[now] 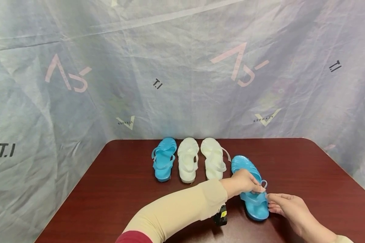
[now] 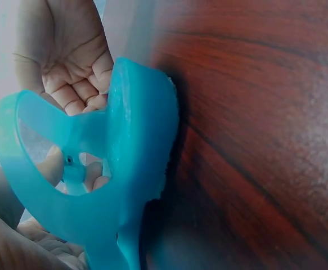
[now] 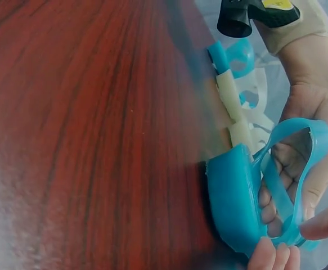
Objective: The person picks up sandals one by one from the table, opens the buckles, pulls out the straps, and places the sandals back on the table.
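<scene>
A blue jelly sandal (image 1: 258, 213) lies on the table at the right, toe pointing away. My left hand (image 1: 245, 181) reaches across it and pinches the ankle strap near its buckle, with a small strap loop (image 1: 264, 184) standing up beside the fingertips. From the right side, my right hand (image 1: 292, 207) pinches the strap's side between thumb and fingers. In the left wrist view the heel (image 2: 147, 124) rests on the table, and a small metal pin shows on the strap. The right wrist view shows the raised back strap (image 3: 315, 140) between the hands.
To the left, two white sandals (image 1: 187, 173) (image 1: 211, 148) and another blue sandal (image 1: 163, 173) stand in a row near the back of the dark red table (image 1: 115, 195). A printed grey cloth (image 1: 182, 67) hangs behind. A black wrist camera (image 1: 221, 217) sits under the left sleeve.
</scene>
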{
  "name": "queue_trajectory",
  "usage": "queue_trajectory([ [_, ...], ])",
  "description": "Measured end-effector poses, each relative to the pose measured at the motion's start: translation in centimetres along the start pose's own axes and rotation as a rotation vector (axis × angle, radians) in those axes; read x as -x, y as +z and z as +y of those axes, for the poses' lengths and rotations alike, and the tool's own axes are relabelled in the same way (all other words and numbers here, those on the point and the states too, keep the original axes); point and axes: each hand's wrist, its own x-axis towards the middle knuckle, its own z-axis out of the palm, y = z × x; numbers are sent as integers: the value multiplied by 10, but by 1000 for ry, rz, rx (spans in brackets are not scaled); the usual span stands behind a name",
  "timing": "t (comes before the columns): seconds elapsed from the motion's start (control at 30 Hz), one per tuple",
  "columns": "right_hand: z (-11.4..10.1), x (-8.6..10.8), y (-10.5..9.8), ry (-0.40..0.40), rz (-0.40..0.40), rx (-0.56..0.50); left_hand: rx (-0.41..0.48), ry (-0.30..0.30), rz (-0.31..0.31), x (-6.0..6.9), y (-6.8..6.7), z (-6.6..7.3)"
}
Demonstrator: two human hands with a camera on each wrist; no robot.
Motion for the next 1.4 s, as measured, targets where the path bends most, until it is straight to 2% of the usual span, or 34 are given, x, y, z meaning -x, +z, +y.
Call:
queue_trajectory([
  [0.33,0,-4,-2,-15,2,-13,85,28,-57,1,-3,-1],
  [0.6,2,-7,-1,-26,10,-39,147,43,-61,1,-4,-2],
  [0.9,-4,-11,-2,-48,24,-49,146,45,-50,0,-4,-4],
  [1.03,-4,-12,-4,-60,-11,-44,130,33,-47,-1,-3,-4],
  [1.17,-6,-12,-5,-70,-44,-91,118,31,-47,-2,-5,-3],
  [1.3,-9,-11,-7,-49,-62,-127,127,40,-47,-3,-5,-1],
  [1.4,-9,-10,-8,-33,-58,-111,120,42,-51,-4,-4,-2],
])
